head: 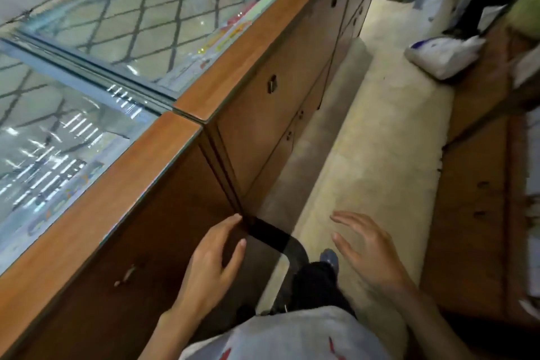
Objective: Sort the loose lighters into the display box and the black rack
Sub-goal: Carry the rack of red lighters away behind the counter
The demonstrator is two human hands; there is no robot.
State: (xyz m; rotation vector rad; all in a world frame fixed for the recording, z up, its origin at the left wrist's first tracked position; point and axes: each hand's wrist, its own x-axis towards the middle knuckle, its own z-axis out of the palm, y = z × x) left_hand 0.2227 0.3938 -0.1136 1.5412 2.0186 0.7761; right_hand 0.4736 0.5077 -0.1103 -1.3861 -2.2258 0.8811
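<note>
Left hand [210, 260], fingers extended and empty, at the wooden cabinet front [163, 242] below the glass-topped surface [87, 126]. Right hand [368, 248], fingers spread and empty, over the floor [365, 155]. Blurred small items [52, 166] lie beneath the glass; whether they are lighters cannot be told.

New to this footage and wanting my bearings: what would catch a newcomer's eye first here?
The long glass-topped counter with wooden trim fills the left side. At the bottom, the left hand is at the cabinet corner and the right hand spreads open over the floor. A white plastic bag lies at upper right.
</note>
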